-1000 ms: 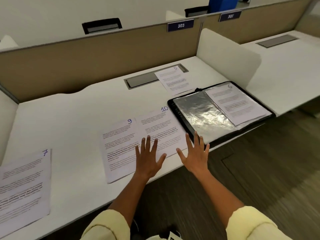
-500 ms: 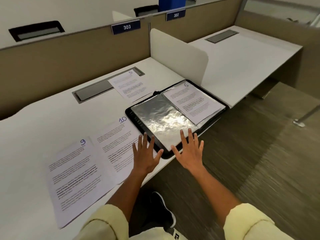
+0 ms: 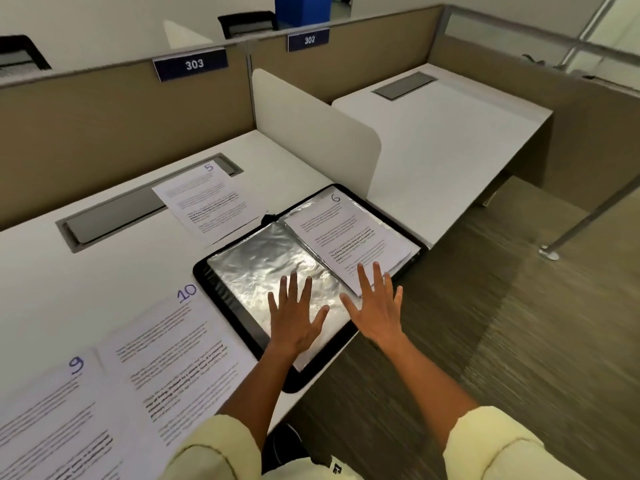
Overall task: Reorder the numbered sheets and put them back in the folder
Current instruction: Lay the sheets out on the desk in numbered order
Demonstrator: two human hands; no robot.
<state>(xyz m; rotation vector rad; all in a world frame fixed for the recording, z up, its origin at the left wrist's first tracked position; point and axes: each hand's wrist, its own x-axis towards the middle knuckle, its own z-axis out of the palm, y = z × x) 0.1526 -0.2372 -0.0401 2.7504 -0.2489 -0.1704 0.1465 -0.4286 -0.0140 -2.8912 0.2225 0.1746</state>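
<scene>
A: Study carrels, white desk (image 3: pixel 114 282), tan partitions tagged 303 and 302, wood-look floor on the right. What's changed?

B: My view swung right over the last second. Sheet 7 has dropped out of frame on the left, and the folder (image 3: pixel 221 296) now sits centre. Both hands came across with it. They were over sheet 10 (image 3: pixel 180 355) and the desk edge. Now the left hand (image 3: pixel 294 320) is above the folder's shiny sleeve (image 3: pixel 256 268) and the right hand (image 3: pixel 377 306) is at the near corner of sheet 6 (image 3: pixel 346 233).

A: Fingers?

B: Straight and spread on both hands, gripping nothing. Contact with the sleeve or sheet 6: can't tell.

A: Meaning for the task?

B: I'd judge I'm moving from the loose sheets to the folder, likely to handle sheet 6 or a sleeve. Nothing is refiled yet.

A: Sheets?

B: White printed pages with blue handwritten numbers. Sheet 9 (image 3: pixel 59 420) and 10 lie side by side, near left. Sheet 5 (image 3: pixel 204 202) is behind the folder, partly over the desk's grey cable hatch (image 3: pixel 114 216). Sheet 6 lies on the folder's right-hand stack. The folder is open, black-edged, overhanging the desk edge.
</scene>
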